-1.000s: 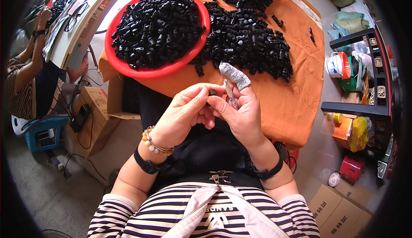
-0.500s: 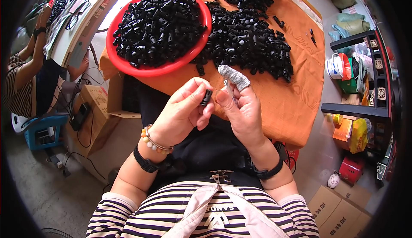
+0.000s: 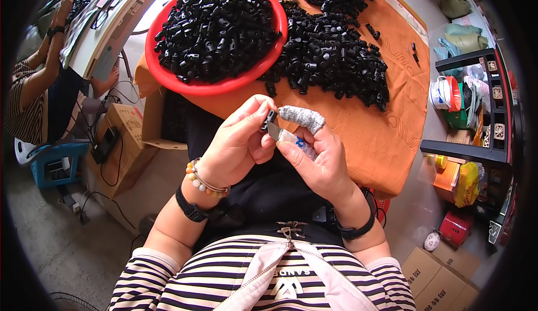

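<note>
In front of my chest, my left hand (image 3: 241,132) pinches a small black plastic piece (image 3: 271,116), shaped like a cord lock, between thumb and fingers. My right hand (image 3: 325,159) grips a small knife by its white-wrapped handle (image 3: 297,143). Its short metal blade (image 3: 273,131) lies against the black piece or just in front of it; contact is hard to tell. A grey knitted finger cover (image 3: 302,116) sits on my right index finger, which curves over the knife. Beyond my hands, a red basin (image 3: 218,89) is heaped with similar black pieces.
Loose black pieces (image 3: 336,58) form a large pile on the orange cloth (image 3: 386,148) right of the basin. At far left another person (image 3: 33,89) works at a white table. A dark shelf (image 3: 468,150) stands right, cardboard boxes (image 3: 443,283) below it, and an open carton (image 3: 157,123) left.
My right hand has turned, so the knife's blade and wrapped handle now show, with the blade brought to the black piece. The view has shifted slightly, moving basin and pile rightward.
</note>
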Demonstrator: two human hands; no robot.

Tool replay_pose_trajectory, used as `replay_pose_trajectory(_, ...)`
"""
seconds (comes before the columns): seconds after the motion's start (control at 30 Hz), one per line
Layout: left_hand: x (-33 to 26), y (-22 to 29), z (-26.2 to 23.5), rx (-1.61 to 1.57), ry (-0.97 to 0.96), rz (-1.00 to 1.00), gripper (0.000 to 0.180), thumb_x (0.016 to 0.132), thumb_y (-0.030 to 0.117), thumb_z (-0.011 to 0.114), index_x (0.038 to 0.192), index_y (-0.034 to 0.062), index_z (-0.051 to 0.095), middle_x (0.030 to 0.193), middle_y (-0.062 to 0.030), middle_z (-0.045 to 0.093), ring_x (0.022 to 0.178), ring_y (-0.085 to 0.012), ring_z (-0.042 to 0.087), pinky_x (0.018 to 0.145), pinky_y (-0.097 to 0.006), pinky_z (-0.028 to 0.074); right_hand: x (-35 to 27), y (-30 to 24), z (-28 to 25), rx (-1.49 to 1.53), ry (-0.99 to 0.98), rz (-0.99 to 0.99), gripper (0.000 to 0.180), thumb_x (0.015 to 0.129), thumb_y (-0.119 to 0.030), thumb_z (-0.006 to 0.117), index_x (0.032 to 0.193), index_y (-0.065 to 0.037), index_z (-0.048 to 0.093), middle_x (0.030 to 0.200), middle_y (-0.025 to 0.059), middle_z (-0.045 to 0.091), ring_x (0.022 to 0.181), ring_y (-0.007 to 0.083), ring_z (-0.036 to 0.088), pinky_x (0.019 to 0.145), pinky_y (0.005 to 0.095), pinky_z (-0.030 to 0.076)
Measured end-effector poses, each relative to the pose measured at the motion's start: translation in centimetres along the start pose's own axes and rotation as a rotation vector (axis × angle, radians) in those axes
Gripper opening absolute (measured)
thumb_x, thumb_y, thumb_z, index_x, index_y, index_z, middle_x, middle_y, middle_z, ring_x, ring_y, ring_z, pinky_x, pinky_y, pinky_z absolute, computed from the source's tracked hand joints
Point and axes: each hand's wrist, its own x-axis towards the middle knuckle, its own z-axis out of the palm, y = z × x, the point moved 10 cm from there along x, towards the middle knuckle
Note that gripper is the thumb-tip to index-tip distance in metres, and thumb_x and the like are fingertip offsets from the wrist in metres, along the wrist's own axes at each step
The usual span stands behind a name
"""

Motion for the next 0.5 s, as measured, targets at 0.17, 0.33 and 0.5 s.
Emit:
replay_pose_trajectory(0.17, 0.01, 0.07, -0.02, 0.012, 0.073, 0.006, 0.012, 0.097, 0.023, 0.043, 0.102, 0.0127, 0.045, 0.061, 0.0032, 0.043, 0.048, -0.0034, 0.033, 0.043, -0.017, 0.025, -0.07, -0.07, 0.03, 0.038, 0.024, -0.003, 0.035, 0.084, -0.008, 0.063, 0.116, 0.001, 0.052, 0.079, 0.0094, 0.064, 0.067, 0.0063, 0.058, 0.058, 0.0206, 0.045)
replay_pose_trajectory(0.33, -0.02, -0.04, 0.01, 0.014, 0.058, -0.006, 0.010, 0.097, 0.023, 0.044, 0.102, 0.0139, 0.045, 0.061, 0.0039, 0.041, 0.048, -0.0027, 0.031, 0.043, -0.017, 0.024, -0.12, -0.19, -0.02, 0.037, 0.024, -0.014, 0.035, 0.084, -0.008, 0.063, 0.116, 0.000, 0.052, 0.083, 0.0098, 0.066, 0.070, 0.0071, 0.059, 0.060, 0.0213, 0.047)
replay_pose_trajectory(0.5, -0.13, -0.05, 0.37, 0.020, -0.019, -0.016, 0.011, 0.098, 0.025, 0.043, 0.095, 0.0147, 0.046, 0.065, 0.0045, 0.041, 0.052, -0.0016, 0.032, 0.045, -0.017, 0.025, -0.29, -0.02, 0.05, 0.050, -0.003, 0.050, 0.033, 0.084, -0.007, 0.063, 0.115, -0.001, 0.053, 0.086, 0.0087, 0.066, 0.072, 0.0053, 0.057, 0.062, 0.0206, 0.047)
